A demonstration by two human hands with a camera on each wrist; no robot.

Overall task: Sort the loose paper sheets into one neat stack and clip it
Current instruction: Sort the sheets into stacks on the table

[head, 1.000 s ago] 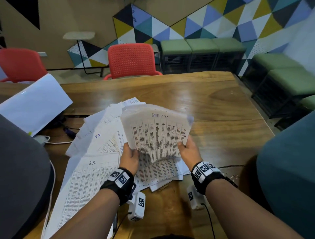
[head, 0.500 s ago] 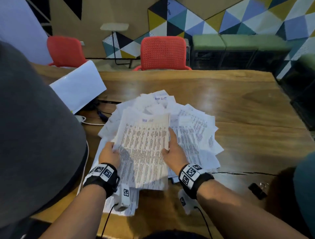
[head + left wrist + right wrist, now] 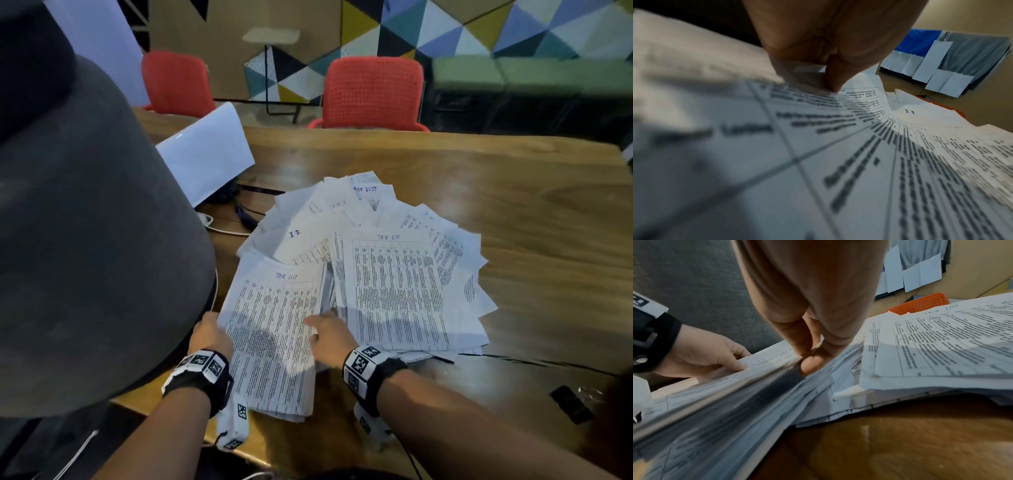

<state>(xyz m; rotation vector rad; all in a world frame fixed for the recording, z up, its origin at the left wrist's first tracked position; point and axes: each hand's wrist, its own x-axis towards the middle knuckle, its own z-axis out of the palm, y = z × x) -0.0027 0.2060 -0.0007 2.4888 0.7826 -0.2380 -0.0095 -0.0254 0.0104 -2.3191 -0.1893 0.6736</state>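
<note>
bare forearms, blk wristbands (image 3: 197, 373) w/ b&w markers

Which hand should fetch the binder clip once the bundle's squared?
Right, probably. The binder clip lies on the table to the right of the right hand. The left hand grips the bundle at its far left edge.

The right hand (image 3: 813, 331) pinches the near edge of a thick paper stack (image 3: 719, 410) (edge blurred) while the left hand (image 3: 701, 353) grips its far side, beside loose sheets (image 3: 941, 345) on the wooden table (image 3: 910, 443)
</note>
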